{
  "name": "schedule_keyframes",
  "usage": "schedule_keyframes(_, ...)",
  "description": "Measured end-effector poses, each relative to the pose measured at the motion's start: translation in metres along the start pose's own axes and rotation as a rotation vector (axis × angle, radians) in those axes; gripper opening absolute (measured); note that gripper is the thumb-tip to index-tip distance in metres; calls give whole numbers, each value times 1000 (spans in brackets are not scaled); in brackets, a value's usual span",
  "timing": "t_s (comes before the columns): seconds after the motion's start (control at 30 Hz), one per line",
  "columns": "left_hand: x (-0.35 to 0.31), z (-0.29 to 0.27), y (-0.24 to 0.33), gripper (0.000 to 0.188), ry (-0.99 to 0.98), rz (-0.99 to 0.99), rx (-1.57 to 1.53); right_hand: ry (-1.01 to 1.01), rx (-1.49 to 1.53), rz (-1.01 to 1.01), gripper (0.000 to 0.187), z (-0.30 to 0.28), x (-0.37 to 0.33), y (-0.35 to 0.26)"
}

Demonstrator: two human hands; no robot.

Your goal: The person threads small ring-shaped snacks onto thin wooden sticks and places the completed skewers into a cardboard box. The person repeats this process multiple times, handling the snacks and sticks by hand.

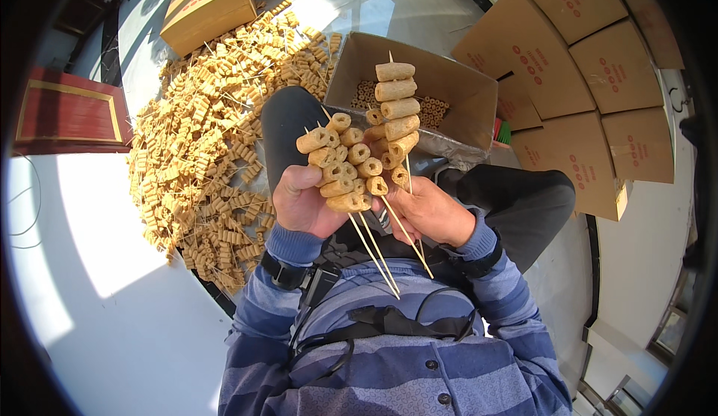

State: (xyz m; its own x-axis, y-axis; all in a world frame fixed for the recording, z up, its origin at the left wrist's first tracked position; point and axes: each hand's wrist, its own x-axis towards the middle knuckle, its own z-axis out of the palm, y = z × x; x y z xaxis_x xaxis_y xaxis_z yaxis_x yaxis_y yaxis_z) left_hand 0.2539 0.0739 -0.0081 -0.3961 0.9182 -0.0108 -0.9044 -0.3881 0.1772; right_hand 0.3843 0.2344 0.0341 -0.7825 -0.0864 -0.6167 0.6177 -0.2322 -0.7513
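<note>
Above my lap, my left hand (307, 200) is closed round a bunch of skewers (340, 169) threaded with short, hollow tan tubes that look like rolled snacks. The bare stick ends point down toward my belly. My right hand (435, 212) grips more skewers at the lower sticks. One of these, a skewer of ribbed tubes (400, 108), stands upright above it with its pointed tip showing. The two bunches touch in the middle, so the right fingertips are partly hidden.
An open cardboard box (464, 87) just beyond my knees holds more skewered tubes. A large pile of skewers (217, 147) covers the floor to the left. Closed cartons (568, 117) are stacked at the right, and another carton (209, 12) stands at the far left.
</note>
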Motion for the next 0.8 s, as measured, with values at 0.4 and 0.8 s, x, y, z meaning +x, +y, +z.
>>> schedule_keyframes(0.4,3,3,-2,92,230,87,228,-211,-52,-21,41,0,16,4)
schedule_keyframes(0.8,4,-2,7,93,214,179,272,-182,-106,-43,42,4,22,0)
